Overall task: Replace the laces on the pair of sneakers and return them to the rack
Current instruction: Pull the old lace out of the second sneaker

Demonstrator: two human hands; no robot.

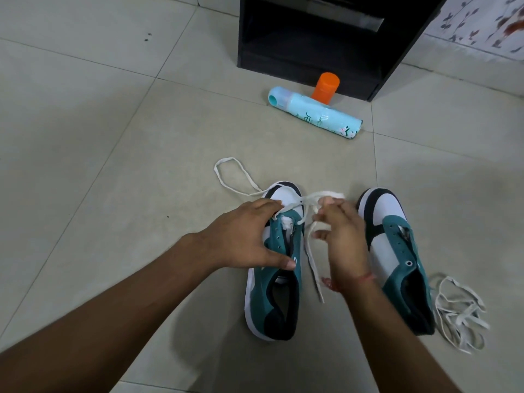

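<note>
Both forearms reaching down to the floor (85, 123), left hand (241, 239) curled over the left sneaker (272, 293) and steadying its eyelet side, right hand (340, 236) pinching the white lace (309, 251) beside it. Right sneaker (397, 256) just beside, unlaced, a loose lace (459, 313) heaped against it, with the black rack (312, 46) well apart beyond a blue bottle (314, 112). Soft, limp and light, likely best pinched near the tip for threading, sneaker held by its stiffer side.

Sneakers (334, 268) side by side, rack (312, 43) behind, bottle (314, 112) btwn
</note>
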